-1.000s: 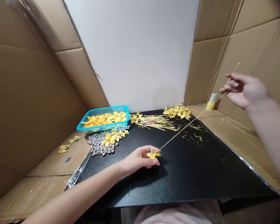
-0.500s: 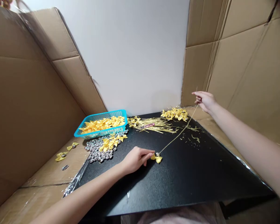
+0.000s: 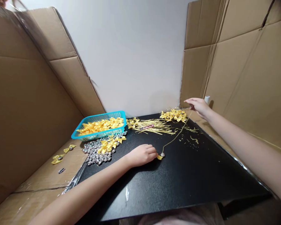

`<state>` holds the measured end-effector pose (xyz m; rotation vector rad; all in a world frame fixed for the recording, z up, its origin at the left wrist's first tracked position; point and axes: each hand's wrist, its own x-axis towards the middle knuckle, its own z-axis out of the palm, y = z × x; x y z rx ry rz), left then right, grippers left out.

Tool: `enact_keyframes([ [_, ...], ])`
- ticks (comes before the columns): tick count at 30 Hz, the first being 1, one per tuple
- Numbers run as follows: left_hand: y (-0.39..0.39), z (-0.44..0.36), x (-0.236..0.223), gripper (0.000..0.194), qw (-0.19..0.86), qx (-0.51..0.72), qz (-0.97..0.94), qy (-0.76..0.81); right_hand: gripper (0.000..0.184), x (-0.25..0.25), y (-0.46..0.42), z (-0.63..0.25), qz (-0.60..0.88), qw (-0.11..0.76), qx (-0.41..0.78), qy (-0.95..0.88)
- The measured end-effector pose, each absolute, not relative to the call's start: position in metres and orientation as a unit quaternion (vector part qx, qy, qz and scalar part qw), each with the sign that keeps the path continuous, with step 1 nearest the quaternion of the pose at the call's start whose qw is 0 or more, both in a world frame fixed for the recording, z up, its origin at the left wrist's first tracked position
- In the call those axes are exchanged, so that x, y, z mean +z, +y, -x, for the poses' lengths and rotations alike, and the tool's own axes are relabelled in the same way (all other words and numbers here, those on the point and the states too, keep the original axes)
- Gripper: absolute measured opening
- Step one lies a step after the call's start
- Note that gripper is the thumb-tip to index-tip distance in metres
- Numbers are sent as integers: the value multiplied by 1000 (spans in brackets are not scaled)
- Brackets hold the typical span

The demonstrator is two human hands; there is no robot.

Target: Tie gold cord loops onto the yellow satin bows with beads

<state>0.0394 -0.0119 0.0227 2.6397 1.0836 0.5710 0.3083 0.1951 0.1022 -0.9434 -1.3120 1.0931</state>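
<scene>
My left hand [image 3: 144, 155] rests low over the black table, its fingers closed on a yellow ribbon bow [image 3: 159, 157], which is partly hidden by the fingertips. A silver bell-like bead [image 3: 163, 154] sits against the bow. From the bead a thin gold cord [image 3: 175, 138] runs up in a slack curve to my right hand [image 3: 198, 107]. That hand is raised over the table's right edge, with the cord's upper end pinched in its fingers.
A blue basket [image 3: 98, 136] of yellow bows stands back left, beside silver beads [image 3: 96, 153] with bows on top. Gold cords [image 3: 154, 126] lie at the back with a pink-handled tool [image 3: 148, 127]. Finished-looking bows with beads [image 3: 174, 115] are piled back right. Cardboard walls [image 3: 239, 72] flank the table [image 3: 189, 178].
My right hand has come down and left, and the cord has gone from nearly taut to slack. My left fingers have curled more tightly over the bow.
</scene>
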Motion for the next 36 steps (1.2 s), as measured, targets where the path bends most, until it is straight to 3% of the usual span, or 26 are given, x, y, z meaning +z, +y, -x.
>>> enact_keyframes([
  [5,-20,-46,23,28,174,308,-830,431,11,128,181,-334,379,569,466,-562],
  [10,-26,-52,27,35,262,356,-774,454,28,201,163,-339,308,593,469,-577],
  [15,-27,-53,32,25,219,400,-779,430,33,278,127,-316,198,550,458,-669],
  [19,-27,-52,37,17,153,425,-781,432,22,313,106,-292,171,514,447,-712],
  [24,-31,-50,44,12,107,445,-770,446,14,335,93,-267,165,479,430,-747],
  [29,-35,-51,50,12,140,446,-769,435,18,351,84,-247,169,462,416,-765],
  [36,-26,-63,56,7,101,470,-783,395,10,369,70,-214,88,432,431,-787],
])
